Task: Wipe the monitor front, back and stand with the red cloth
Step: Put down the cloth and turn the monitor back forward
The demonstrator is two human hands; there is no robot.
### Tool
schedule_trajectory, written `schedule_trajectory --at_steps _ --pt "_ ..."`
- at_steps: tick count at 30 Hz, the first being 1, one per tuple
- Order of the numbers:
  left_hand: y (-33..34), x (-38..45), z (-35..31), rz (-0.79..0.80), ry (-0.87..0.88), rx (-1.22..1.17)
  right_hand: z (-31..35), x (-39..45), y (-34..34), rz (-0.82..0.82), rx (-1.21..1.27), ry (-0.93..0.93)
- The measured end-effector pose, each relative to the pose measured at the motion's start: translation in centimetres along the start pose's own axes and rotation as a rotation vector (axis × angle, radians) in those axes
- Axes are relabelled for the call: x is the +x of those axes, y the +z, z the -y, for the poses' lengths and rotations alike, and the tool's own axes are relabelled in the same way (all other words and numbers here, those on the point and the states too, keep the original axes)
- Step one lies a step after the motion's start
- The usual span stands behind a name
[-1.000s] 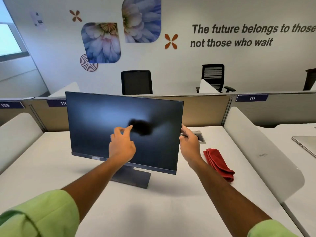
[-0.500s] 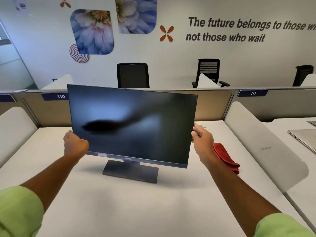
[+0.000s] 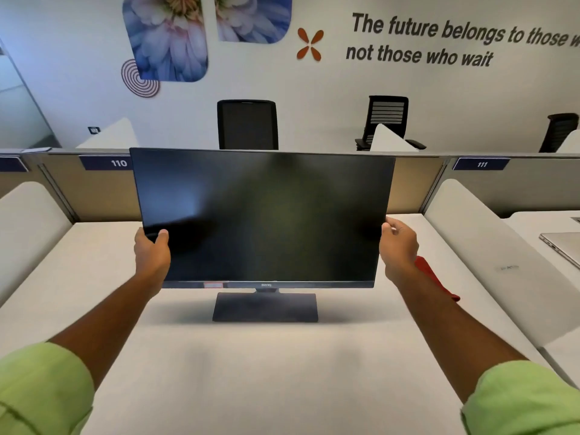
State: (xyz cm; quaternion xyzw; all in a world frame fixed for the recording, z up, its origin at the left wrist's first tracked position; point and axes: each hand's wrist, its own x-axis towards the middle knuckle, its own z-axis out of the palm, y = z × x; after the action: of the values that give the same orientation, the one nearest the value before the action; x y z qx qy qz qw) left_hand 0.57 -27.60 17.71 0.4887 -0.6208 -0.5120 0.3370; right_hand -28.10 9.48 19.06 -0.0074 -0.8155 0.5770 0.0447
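Observation:
A black monitor [image 3: 263,215] with a dark screen faces me square on, standing on its flat rectangular stand [image 3: 265,307] on the white desk [image 3: 266,372]. My left hand [image 3: 152,251] grips the screen's left edge low down, thumb on the front. My right hand [image 3: 398,246] grips the right edge at about the same height. The red cloth [image 3: 434,282] lies folded on the desk to the right of the monitor, mostly hidden behind my right forearm.
Padded white dividers [image 3: 489,255] flank the desk on both sides, with a low partition [image 3: 94,189] behind. A closed laptop [image 3: 565,246] lies on the neighbouring desk at far right. Black office chairs [image 3: 248,124] stand beyond the partition.
My left hand left the screen front and took hold of the left edge. With both hands on it, the monitor has turned from angled to facing me squarely.

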Motion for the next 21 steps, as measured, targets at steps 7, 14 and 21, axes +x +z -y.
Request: schedule_trajectory --at_steps 7,14,21 --pt "1.1 0.5 -0.2 -0.125 -0.051 -0.056 -0.2 -1.6 2.0 -0.081 0.128 0.037" --pt "1.6 0.5 -0.4 -0.18 -0.05 -0.101 0.2 -0.5 2.7 -0.092 0.153 0.071" --pt "2.0 0.9 -1.4 -0.164 -0.089 -0.17 1.2 1.3 3.3 -0.088 0.156 0.074"
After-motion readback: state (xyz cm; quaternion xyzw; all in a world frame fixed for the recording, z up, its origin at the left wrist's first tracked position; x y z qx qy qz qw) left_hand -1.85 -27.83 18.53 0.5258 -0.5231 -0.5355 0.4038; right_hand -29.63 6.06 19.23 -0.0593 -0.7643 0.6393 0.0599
